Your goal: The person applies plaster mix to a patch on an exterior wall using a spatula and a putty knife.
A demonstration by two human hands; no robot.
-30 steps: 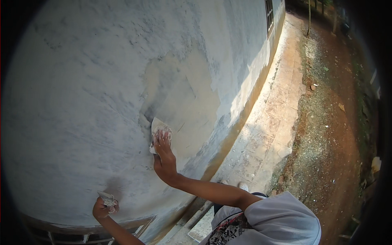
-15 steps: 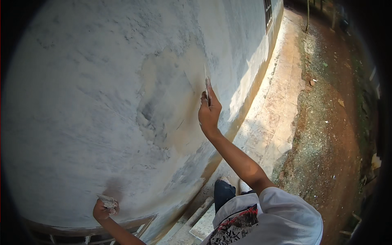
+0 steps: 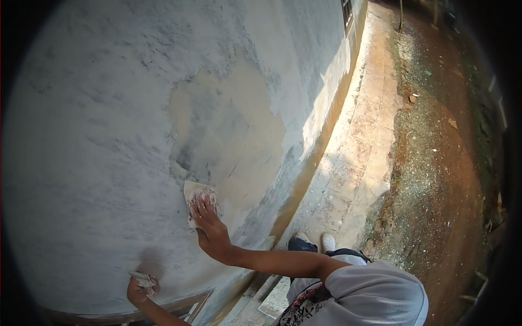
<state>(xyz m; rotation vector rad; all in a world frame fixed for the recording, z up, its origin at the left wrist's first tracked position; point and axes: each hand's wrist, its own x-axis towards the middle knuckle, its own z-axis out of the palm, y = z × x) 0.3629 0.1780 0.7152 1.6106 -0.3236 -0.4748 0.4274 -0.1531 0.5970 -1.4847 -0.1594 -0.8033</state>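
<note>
A wide damp patch of beige filler (image 3: 253, 125) covers part of the grey-white plastered wall (image 3: 109, 136). At the patch's lower left edge, my right hand (image 3: 211, 225) presses a pale, flat, square-cornered putty spreader (image 3: 191, 190) to the wall, its fingers spread over the plate's back. White paste coats the fingertips. Lower down on the left, my left hand (image 3: 137, 290) is closed round a second flat scraper (image 3: 142, 279) smeared with whitish paste. Its fingers are partly hidden by the tool, which is held close to the wall.
Below my left hand runs a window frame (image 3: 185, 304). A concrete walkway (image 3: 353, 157) follows the wall's foot, with my pale shoes (image 3: 328, 242) on it. Gravel and reddish dirt (image 3: 435, 190) lie to the right. A pale block (image 3: 275, 301) stands by the wall.
My right hand has swept down and left with the spreader, from the patch's right side to its lower left edge. The plate now lies flatter against the wall. My left hand has barely moved.
</note>
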